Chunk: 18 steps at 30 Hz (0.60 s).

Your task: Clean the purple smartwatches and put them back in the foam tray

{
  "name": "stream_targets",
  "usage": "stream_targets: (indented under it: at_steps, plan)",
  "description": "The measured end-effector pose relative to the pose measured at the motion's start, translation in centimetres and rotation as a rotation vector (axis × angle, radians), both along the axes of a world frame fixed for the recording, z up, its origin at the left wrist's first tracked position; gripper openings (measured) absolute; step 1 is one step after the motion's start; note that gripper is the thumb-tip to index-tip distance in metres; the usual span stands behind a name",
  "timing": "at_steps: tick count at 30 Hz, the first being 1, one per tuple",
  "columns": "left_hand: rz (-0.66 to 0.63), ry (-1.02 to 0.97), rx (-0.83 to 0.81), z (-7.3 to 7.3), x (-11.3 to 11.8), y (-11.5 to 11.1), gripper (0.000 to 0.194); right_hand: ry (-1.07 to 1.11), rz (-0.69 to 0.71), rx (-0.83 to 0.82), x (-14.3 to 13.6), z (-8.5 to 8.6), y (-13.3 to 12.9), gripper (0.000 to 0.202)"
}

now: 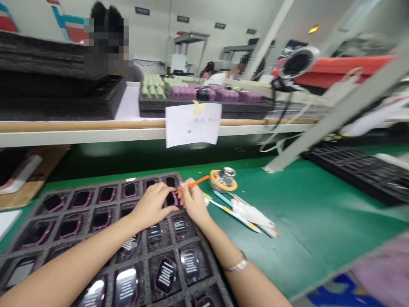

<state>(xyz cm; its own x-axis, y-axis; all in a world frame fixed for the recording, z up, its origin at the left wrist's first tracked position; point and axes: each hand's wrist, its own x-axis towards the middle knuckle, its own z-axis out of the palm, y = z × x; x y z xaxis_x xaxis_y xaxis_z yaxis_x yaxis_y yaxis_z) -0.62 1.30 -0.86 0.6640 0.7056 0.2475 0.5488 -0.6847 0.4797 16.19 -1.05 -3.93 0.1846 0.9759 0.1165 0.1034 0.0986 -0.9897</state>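
A dark foam tray (145, 236) of square compartments, most with a purple-framed smartwatch (166, 275) in it, fills the lower left. My left hand (156, 204) reaches across it. Its thumb and fingers close around a purple-framed watch (172, 198) at the tray's far right corner. My right hand (193, 202) pinches a thin orange pointed stick (200, 181), and its tip meets the edge of that same watch. Fingers partly cover the watch. Several watches nearer me show pale striped marks on their dark screens.
Right of the tray lie a toothbrush (236, 216), a white wrapped bundle (254, 214) and a tape roll (220, 187) with a metal-topped container (228, 174) at it. A slanted post (300, 140) rises behind. Black trays (361, 172) stand far right; a paper sheet (193, 125) hangs from the shelf.
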Motion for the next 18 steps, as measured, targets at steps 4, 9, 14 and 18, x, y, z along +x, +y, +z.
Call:
stream_targets:
  at_steps: [4,9,14,18]
  plan:
    - [-0.045,-0.056,0.068,-1.2,-0.6,1.0,0.040,-0.054,-0.035,-0.032,-0.4,0.1,0.6,0.027]
    - [-0.047,-0.059,0.195,-2.4,-0.9,3.2,0.053,-0.016,-0.067,-0.057,-0.3,0.4,1.6,0.025]
    - [-0.193,-0.124,0.428,-1.3,-0.4,1.0,0.029,0.159,-0.106,-0.068,0.6,1.4,2.4,0.030]
    - [-0.256,-0.005,0.492,-2.2,0.2,-1.6,0.026,0.234,-0.086,-0.015,1.8,2.6,1.7,0.032]
